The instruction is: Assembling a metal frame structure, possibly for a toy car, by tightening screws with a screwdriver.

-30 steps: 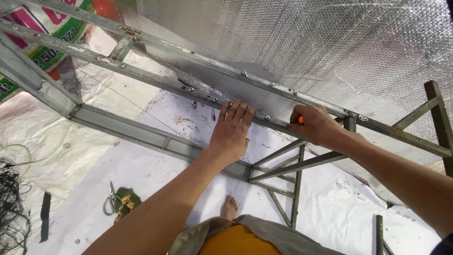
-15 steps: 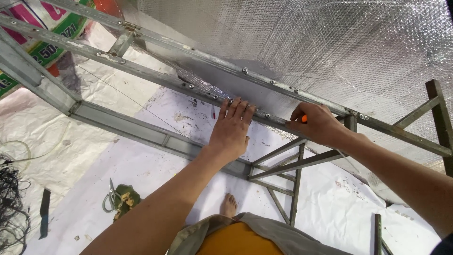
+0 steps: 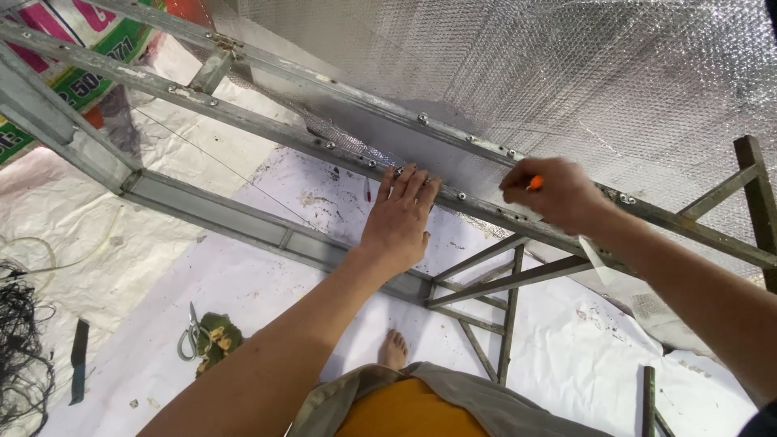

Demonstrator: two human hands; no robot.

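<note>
left hand [image 3: 398, 217] pressed flat, fingers spread, on metal rail [image 3: 267, 129]; right hand [image 3: 558, 197] pinching orange-handled tool [image 3: 535, 184]; risked slipping, tearing silver foil sheet [image 3: 566, 73].

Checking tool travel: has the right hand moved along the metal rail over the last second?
Yes, slightly. The right hand with the orange tool has slid left along the metal rail, toward the left hand.

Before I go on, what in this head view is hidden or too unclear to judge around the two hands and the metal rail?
- Orange-handled tool: only a sliver shows; the closed right hand hides its tip and kind.
- Grey metal rail under the flat left hand: any screws there are covered by the fingers.
- Silver bubble-foil sheet: top and right cut off by the frame edge.
- Scissors on the white floor sheet: too small for detail.
</note>
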